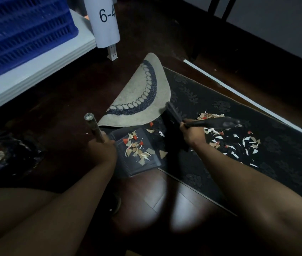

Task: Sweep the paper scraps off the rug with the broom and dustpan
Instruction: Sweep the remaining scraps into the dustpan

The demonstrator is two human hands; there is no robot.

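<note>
The dustpan (137, 154) handle is held in the left grip (103, 145) at the dark rug (220, 111) edge; the broom (211, 122) is clasped by the right grip (192, 133) over paper scraps (239, 141).

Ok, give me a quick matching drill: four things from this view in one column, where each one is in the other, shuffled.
Things:
1. dustpan
2. broom
3. round mat
4. crate

Places:
A. on the white shelf, upper left
B. in the right hand, over the scraps
C. at the dark rug's near edge, handle in the left hand
D. overlapping the rug's far corner

Pairs: 1-C, 2-B, 3-D, 4-A
</note>
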